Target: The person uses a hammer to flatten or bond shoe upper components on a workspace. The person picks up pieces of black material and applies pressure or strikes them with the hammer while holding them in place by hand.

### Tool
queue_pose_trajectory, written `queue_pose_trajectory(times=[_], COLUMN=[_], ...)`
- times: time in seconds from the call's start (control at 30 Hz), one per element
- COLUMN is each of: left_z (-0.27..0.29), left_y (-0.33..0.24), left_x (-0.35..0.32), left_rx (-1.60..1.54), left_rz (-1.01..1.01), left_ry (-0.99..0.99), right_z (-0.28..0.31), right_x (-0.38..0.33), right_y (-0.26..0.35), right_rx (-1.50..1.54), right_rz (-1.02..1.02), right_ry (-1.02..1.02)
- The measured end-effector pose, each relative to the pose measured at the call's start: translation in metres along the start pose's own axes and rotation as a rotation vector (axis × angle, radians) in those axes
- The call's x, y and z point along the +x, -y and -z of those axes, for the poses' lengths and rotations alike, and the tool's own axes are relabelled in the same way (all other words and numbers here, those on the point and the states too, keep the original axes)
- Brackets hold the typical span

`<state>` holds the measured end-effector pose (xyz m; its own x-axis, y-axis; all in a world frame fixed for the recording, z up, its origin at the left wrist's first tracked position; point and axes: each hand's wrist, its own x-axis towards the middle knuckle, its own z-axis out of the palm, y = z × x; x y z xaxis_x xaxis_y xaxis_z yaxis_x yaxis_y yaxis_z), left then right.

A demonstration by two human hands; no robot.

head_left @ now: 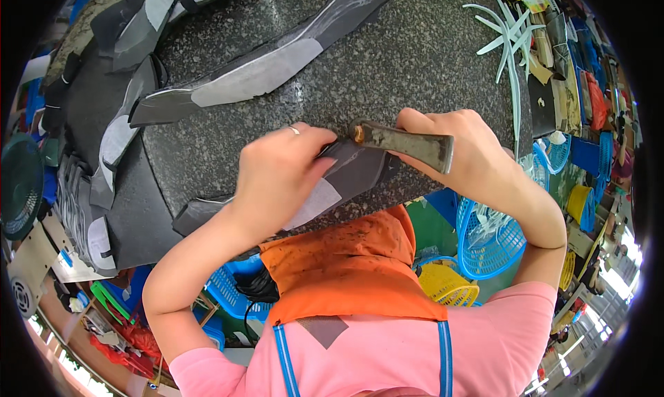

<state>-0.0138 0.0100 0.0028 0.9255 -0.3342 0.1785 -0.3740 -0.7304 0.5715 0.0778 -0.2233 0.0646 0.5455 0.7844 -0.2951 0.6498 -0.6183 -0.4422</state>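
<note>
My left hand (277, 169), a ring on one finger, pinches the upper edge of a dark grey sheet piece (361, 167) near the slab's front edge. A light grey patch (318, 202) lies on this piece, partly covered by my left wrist and forearm. My right hand (467, 151) is closed round a hammer, whose handle is mostly hidden by the fingers. The hammer's worn steel head (409, 144) hangs over the right part of the piece, its brownish end close to my left fingertips. Whether the head touches the piece, I cannot tell.
On the speckled stone slab (387, 72) lies another long dark piece with a light patch (259, 75). More such pieces (117, 144) sit at the left. Pale strips (510, 41) are at the far right. Blue baskets (487, 248) and a yellow basket (446, 286) stand below the slab, beside my orange apron (346, 265).
</note>
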Motion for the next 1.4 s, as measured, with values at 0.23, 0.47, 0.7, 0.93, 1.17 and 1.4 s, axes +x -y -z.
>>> queue_pose_trajectory(times=[0.23, 0.47, 0.7, 0.93, 1.17, 1.4], left_z=[-0.006, -0.004, -0.001, 0.004, -0.011, -0.010], left_y=[-0.019, -0.020, -0.004, 0.006, -0.006, 0.005], left_x=[-0.019, -0.035, 0.009, 0.011, -0.006, -0.010], left_rx=[0.298, 0.282, 0.067, -0.273, 0.317, 0.005], left_rz=[-0.066, -0.075, 0.344, 0.311, -0.204, -0.008], left_ry=[-0.018, -0.045, 0.027, 0.010, -0.074, -0.132], right_z=[-0.014, -0.024, -0.007, -0.020, 0.000, -0.002], right_x=[0.002, 0.000, -0.015, -0.015, -0.004, 0.003], right_y=[0.014, 0.024, 0.012, -0.003, -0.001, 0.007], right_rx=[-0.004, 0.041, 0.123, 0.000, 0.059, 0.143], right_rz=[0.042, 0.054, -0.088, -0.148, -0.099, -0.101], right_ry=[-0.082, -0.169, -0.275, -0.234, -0.199, -0.077])
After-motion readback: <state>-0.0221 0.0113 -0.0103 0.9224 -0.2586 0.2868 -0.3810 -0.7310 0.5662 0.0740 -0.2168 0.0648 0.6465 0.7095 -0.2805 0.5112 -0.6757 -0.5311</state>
